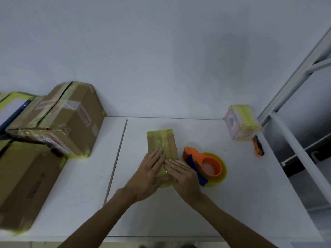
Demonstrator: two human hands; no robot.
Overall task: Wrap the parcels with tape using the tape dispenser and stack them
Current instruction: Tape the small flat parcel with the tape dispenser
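Observation:
A flat brown parcel (162,142) with a yellowish tape strip down its middle lies on the white table (232,194). My left hand (150,172) and my right hand (182,174) lie flat, palms down, side by side on its near end, fingers together, pressing the tape. Just right of my right hand rests the orange and blue tape dispenser (206,164) with its yellow tape roll, lying on the table and not held.
Taped cardboard boxes (71,119) are stacked at the left, with a large box (25,183) in front of them. A small pink taped box (241,122) stands at the back right, an orange utility knife (258,145) beside it. A metal frame (295,140) borders the table's right edge.

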